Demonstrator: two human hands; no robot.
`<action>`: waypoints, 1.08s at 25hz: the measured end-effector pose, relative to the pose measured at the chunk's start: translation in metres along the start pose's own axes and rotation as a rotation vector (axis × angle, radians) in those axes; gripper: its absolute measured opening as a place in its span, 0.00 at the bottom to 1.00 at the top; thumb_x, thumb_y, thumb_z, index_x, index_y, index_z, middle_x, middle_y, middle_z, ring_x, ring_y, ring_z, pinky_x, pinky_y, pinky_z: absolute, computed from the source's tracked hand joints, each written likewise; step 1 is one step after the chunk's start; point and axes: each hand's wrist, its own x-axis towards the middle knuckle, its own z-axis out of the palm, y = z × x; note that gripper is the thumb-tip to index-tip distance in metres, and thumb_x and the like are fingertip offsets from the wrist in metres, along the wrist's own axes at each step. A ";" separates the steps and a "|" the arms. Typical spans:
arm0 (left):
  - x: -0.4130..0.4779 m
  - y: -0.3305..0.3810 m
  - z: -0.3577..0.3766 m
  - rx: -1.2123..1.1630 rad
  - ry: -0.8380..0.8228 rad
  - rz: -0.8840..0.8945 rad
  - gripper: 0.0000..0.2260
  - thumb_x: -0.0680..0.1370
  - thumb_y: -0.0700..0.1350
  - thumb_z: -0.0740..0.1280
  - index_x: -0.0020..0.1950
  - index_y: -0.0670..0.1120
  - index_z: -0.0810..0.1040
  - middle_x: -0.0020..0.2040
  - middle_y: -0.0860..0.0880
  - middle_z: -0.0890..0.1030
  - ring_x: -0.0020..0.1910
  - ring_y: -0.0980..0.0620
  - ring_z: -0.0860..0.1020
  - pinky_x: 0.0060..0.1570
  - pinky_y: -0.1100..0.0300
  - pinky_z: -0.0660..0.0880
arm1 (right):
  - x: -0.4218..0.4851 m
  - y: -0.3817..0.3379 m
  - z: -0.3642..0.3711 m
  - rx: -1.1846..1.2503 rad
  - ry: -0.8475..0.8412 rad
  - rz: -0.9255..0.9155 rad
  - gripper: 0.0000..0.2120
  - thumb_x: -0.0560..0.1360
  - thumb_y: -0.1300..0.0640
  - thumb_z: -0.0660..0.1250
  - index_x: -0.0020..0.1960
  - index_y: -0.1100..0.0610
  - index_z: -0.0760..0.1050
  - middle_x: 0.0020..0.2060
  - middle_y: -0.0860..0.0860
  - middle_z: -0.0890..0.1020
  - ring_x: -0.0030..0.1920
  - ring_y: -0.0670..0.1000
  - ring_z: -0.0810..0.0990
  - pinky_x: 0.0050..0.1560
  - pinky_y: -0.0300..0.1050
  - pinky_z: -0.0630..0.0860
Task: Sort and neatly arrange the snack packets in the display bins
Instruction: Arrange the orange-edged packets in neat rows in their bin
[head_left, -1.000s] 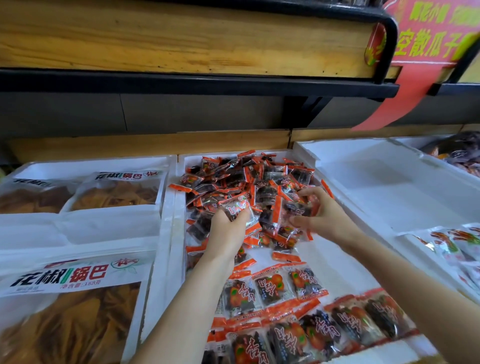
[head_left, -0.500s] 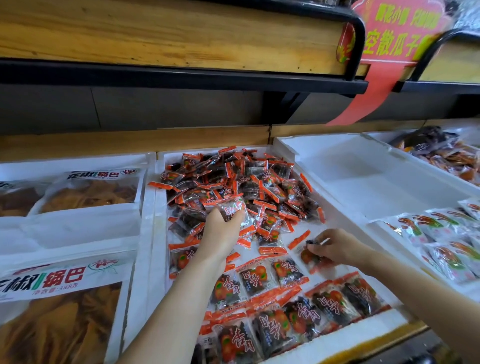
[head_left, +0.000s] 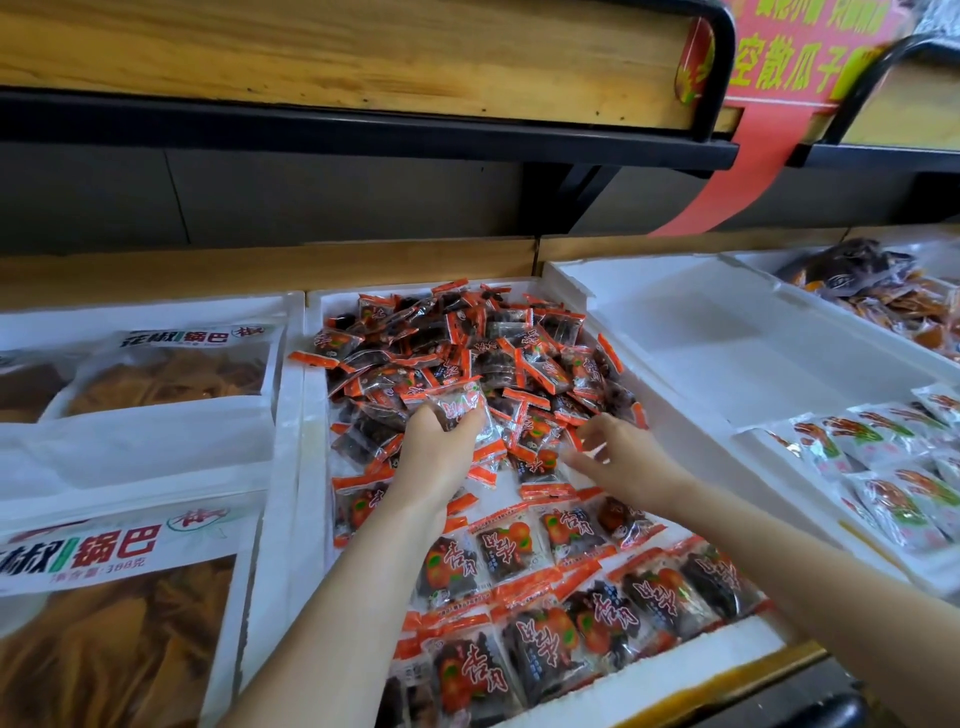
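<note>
Packet pile behind rows, in bin

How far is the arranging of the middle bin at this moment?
Done: neat rows at the near end of the middle bin. In hand: the left hand grips packets; the right hand, open, reaches toward the loose pile. Left: that pile, filling the far half.

Big bag reads "锅巴", "388克" — red sign "空散瓜子".

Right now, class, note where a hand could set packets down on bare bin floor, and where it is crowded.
Bare: the back of the right-hand white bin, behind the white-green packets. Crowded: the middle bin, heap behind, neat rows in front.
</note>
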 end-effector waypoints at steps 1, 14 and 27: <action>0.000 0.000 0.000 0.001 0.005 0.001 0.28 0.79 0.52 0.64 0.76 0.45 0.60 0.73 0.46 0.66 0.72 0.44 0.65 0.69 0.42 0.66 | 0.006 -0.006 0.009 -0.010 -0.050 0.030 0.27 0.74 0.39 0.63 0.62 0.58 0.67 0.56 0.52 0.77 0.50 0.50 0.76 0.49 0.42 0.74; 0.001 0.001 -0.001 0.011 -0.011 0.008 0.26 0.80 0.51 0.63 0.75 0.44 0.61 0.72 0.45 0.67 0.70 0.44 0.67 0.68 0.44 0.66 | 0.034 -0.012 -0.017 0.485 -0.030 0.286 0.12 0.70 0.55 0.73 0.41 0.62 0.75 0.39 0.58 0.81 0.38 0.53 0.77 0.52 0.53 0.78; 0.000 -0.002 0.004 0.068 0.002 0.019 0.24 0.80 0.51 0.62 0.73 0.43 0.63 0.71 0.45 0.69 0.68 0.44 0.69 0.67 0.45 0.68 | 0.022 0.036 -0.055 -0.396 -0.468 -0.070 0.06 0.79 0.62 0.59 0.55 0.56 0.69 0.50 0.53 0.73 0.47 0.50 0.70 0.45 0.40 0.66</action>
